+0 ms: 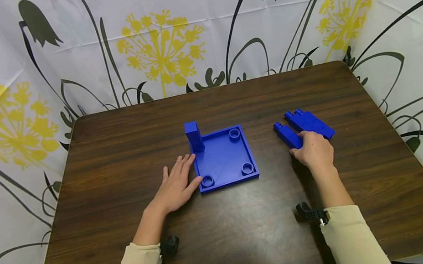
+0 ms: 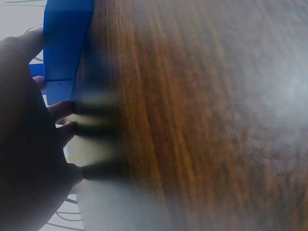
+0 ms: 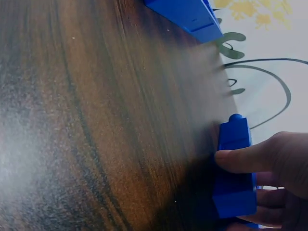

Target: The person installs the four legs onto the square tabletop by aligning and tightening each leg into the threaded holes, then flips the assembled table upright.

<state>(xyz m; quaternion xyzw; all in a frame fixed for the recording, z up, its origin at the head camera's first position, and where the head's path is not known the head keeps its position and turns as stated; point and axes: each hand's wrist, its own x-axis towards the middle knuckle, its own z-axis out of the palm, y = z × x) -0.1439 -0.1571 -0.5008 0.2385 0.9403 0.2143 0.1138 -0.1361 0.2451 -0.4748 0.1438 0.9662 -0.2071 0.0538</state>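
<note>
And there was the blue tray (image 1: pixel 221 158), flat at the middle of the brown table (image 1: pixel 268 229), a blue post (image 1: pixel 194 137) standing upright in its far left corner! Round sockets (image 1: pixel 234 134) showed in the other three corners. The left hand (image 1: pixel 175 189) lay spread out, fingers extended, touching the tray's left side, thumb at the near left corner. Over to the right, well apart from the tray, the right hand (image 1: pixel 315 150) had a blue peg (image 1: pixel 286 135) pinched between thumb and fingers, its knobbed end pointing far and left. Just beside it, on the far right side, a pair of matching pegs (image 1: pixel 308 122) lay together, knobs facing the same way!
</note>
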